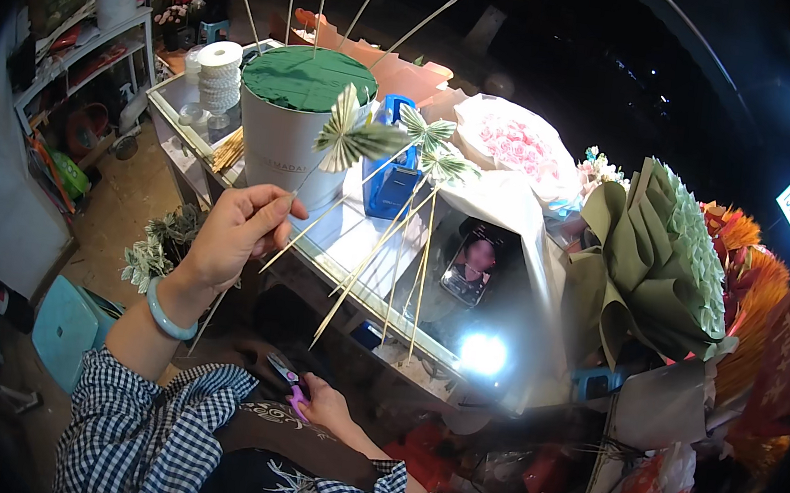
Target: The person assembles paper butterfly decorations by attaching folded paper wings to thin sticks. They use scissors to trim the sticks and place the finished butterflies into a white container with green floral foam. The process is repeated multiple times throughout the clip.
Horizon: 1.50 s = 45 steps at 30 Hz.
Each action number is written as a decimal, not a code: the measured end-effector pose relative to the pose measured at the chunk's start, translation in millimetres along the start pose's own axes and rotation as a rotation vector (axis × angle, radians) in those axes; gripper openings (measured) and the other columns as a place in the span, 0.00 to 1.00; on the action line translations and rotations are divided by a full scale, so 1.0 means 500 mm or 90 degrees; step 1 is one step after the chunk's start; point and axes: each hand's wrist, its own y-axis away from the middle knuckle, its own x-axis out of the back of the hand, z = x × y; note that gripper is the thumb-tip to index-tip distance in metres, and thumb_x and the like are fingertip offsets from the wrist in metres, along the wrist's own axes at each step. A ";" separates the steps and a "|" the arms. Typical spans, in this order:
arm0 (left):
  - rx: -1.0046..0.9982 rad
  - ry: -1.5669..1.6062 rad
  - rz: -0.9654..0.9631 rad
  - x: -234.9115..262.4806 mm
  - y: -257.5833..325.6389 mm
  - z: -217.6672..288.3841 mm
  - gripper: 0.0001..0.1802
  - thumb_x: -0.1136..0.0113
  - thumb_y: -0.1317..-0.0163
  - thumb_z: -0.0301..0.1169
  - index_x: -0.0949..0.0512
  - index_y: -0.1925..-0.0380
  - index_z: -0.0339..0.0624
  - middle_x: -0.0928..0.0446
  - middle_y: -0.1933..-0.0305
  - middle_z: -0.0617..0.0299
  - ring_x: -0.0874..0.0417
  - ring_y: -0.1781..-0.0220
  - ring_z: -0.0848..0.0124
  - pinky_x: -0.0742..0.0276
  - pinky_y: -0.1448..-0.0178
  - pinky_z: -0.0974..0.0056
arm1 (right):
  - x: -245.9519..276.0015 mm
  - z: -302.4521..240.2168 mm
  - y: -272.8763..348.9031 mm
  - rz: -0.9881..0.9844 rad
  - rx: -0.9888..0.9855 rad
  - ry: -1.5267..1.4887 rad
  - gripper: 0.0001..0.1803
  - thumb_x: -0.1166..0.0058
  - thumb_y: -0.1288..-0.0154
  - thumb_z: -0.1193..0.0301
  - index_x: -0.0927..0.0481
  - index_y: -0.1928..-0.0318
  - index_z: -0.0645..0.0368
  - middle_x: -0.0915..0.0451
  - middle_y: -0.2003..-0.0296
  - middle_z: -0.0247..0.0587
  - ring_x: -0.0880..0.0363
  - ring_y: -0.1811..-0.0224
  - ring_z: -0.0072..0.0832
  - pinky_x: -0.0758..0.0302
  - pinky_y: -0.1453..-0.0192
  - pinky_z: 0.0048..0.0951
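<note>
My left hand (241,230) is raised in front of a white round box topped with green floral foam (305,78). Its fingers pinch a thin wooden skewer that carries a folded green paper fan (351,136). Several more skewers with paper fans (435,155) lean against the glass counter edge just right of it. Low down near my lap, my right hand (326,403) grips small scissors with purple handles (290,378). Other skewers with fans stand stuck upright in the foam.
A phone (472,262) lies on the counter beside a blue tape dispenser (393,174). A large green-wrapped bouquet (664,256) and orange flowers stand on the right. A pink bouquet (512,143), a ribbon spool (219,74), shelves at left and a blue stool (64,327) surround me.
</note>
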 end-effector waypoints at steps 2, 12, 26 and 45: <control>-0.019 -0.002 0.006 0.012 0.014 -0.010 0.14 0.50 0.33 0.37 0.24 0.66 0.36 0.30 0.83 0.71 0.40 0.84 0.87 0.48 0.80 0.80 | 0.000 -0.004 0.000 -0.014 -0.007 0.019 0.24 0.41 0.49 0.61 0.29 0.52 0.56 0.22 0.62 0.45 0.23 0.58 0.43 0.24 0.60 0.40; -0.029 0.040 0.076 0.027 0.053 -0.040 0.18 0.45 0.36 0.42 0.24 0.74 0.36 0.30 0.87 0.68 0.38 0.88 0.85 0.50 0.83 0.80 | 0.019 -0.018 -0.042 0.046 0.183 0.162 0.36 0.38 0.51 0.62 0.35 0.41 0.59 0.31 0.51 0.49 0.30 0.51 0.45 0.30 0.48 0.39; 0.008 0.213 0.041 0.012 0.070 -0.068 0.15 0.52 0.31 0.35 0.26 0.60 0.31 0.30 0.80 0.68 0.40 0.84 0.88 0.45 0.81 0.83 | 0.053 -0.033 -0.028 0.044 0.179 0.115 0.21 0.44 0.43 0.64 0.25 0.51 0.62 0.26 0.55 0.46 0.28 0.55 0.41 0.28 0.51 0.35; -0.049 0.235 0.011 -0.002 0.078 -0.088 0.24 0.56 0.30 0.44 0.27 0.76 0.36 0.36 0.91 0.68 0.41 0.91 0.84 0.48 0.85 0.80 | 0.147 -0.182 -0.045 0.030 0.193 -0.306 0.18 0.48 0.36 0.70 0.27 0.48 0.64 0.25 0.61 0.47 0.23 0.63 0.37 0.27 0.60 0.28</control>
